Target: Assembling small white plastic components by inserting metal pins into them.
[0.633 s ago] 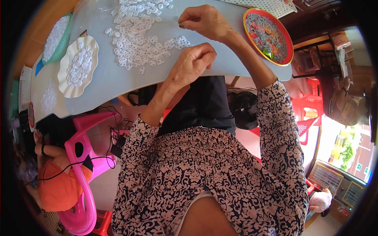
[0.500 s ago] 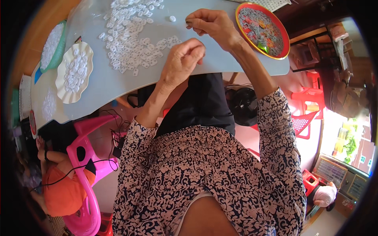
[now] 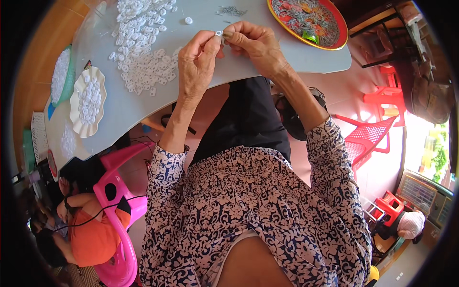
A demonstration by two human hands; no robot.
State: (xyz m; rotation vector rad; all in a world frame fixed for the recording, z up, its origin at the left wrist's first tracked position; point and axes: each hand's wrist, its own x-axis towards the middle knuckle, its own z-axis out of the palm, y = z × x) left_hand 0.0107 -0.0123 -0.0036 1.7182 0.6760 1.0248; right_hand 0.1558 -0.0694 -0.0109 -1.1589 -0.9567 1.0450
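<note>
Left of the red tray (image 3: 341, 29), left hand (image 3: 198, 62) pinches white piece (image 3: 219, 33), best kept steady; right hand (image 3: 260, 48) pinches, contents unclear.

Small white piece (image 3: 219, 33) at left hand's (image 3: 197, 63) fingertips, markings too small to read; whether right hand (image 3: 257, 50) touches it, unclear. Several curled fingers hidden behind both palms. Just beyond grip, thin grey bits (image 3: 232, 10) too fine to tell apart. Left of grip, white heap (image 3: 143, 21) cropped by upper edge; right, red tray (image 3: 337, 46) likewise. Nearer body, black object (image 3: 291, 124) half hidden by forearm.
</note>
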